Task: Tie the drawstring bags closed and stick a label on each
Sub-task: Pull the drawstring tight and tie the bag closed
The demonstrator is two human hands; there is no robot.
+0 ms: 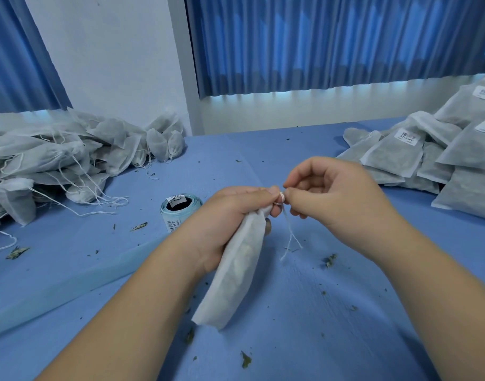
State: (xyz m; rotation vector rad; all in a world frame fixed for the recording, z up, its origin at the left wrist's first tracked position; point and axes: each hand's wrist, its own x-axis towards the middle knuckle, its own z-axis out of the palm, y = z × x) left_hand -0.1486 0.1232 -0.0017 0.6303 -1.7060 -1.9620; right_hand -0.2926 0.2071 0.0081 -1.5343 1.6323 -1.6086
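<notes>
One bag (pixel 236 276), left hand (pixel 222 224) — cloth (pixel 318 325) centre

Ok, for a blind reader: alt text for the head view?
A left hand grips a white drawstring bag by its neck while the right hand pinches its string. More bags are piled at left, labelled bags at right, on a blue table.

White nonwoven drawstring bag (pixel 236 273) hangs below grip; pale-blue label roll (pixel 178 215) just left; untied-bag heap (pixel 43 158) far left, labelled-bag stack (pixel 395 158) right.
</notes>
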